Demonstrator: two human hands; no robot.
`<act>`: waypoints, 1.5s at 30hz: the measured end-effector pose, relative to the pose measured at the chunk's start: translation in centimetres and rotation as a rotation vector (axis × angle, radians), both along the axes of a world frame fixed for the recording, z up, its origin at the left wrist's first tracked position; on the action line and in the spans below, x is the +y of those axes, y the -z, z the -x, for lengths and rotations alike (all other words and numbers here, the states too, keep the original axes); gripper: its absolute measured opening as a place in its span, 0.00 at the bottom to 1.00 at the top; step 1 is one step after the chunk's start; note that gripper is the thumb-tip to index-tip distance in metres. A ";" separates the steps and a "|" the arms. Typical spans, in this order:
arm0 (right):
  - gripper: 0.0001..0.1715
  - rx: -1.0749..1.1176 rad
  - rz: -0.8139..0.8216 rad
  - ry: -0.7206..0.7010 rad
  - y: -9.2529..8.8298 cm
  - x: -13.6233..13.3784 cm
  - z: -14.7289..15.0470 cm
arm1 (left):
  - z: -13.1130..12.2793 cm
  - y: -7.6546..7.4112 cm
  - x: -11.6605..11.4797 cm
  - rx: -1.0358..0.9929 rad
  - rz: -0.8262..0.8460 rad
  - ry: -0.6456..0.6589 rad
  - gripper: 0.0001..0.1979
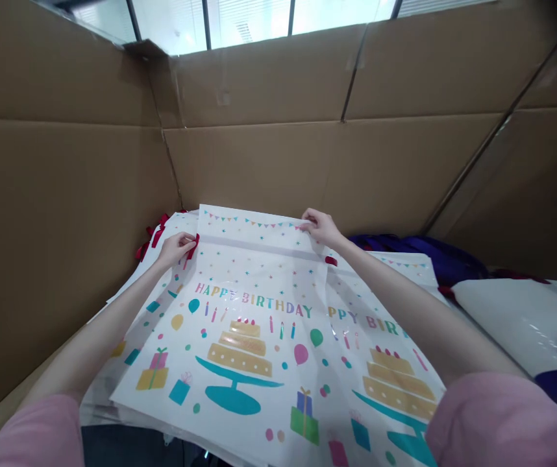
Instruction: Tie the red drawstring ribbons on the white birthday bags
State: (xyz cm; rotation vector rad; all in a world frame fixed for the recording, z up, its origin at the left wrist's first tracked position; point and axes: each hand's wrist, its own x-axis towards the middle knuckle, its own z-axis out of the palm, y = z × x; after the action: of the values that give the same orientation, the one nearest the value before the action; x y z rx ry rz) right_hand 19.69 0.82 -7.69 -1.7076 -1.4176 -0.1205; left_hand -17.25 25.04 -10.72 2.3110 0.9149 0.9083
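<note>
A flat white birthday gift bag (259, 266), printed with "HAPPY BIRTHDAY", a cake, balloons and presents, lies on a stack of similar bags. Along its left edge, my left hand (178, 248) pinches a red ribbon (192, 249) with thumb and fingertips. The fingers of my right hand (322, 227) are closed on the bag's upper right corner. Just below that hand, a short red ribbon tab (331, 261) sticks out at the right side. A second cake-printed bag (395, 370) lies partly under my right forearm.
Tall brown cardboard walls (259, 162) rise behind the stack and on both sides. More red ribbons (158, 235) bunch at the stack's far left. On the right are dark blue material (419, 250) and a glossy white bag (517, 318). Windows (254, 23) show above the cardboard.
</note>
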 end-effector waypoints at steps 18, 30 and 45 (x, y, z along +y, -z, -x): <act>0.18 -0.430 0.512 0.473 5.9 -0.4 -1.2 | -1.7 6.2 -7.4 0.036 -0.124 0.196 0.10; 0.15 -0.573 0.138 -0.446 4.3 8.7 13.6 | -2.2 5.7 -9.5 -0.253 0.086 0.264 0.13; 0.06 -0.584 0.223 -0.490 4.4 10.9 15.0 | -2.5 2.7 -9.3 -0.057 -0.322 0.233 0.09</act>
State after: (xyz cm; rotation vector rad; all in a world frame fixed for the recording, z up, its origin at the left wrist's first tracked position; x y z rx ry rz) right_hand 4.68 11.69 -12.05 -1.5034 -2.3212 -0.2050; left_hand -14.78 15.73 -13.42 2.5762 0.4893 1.0764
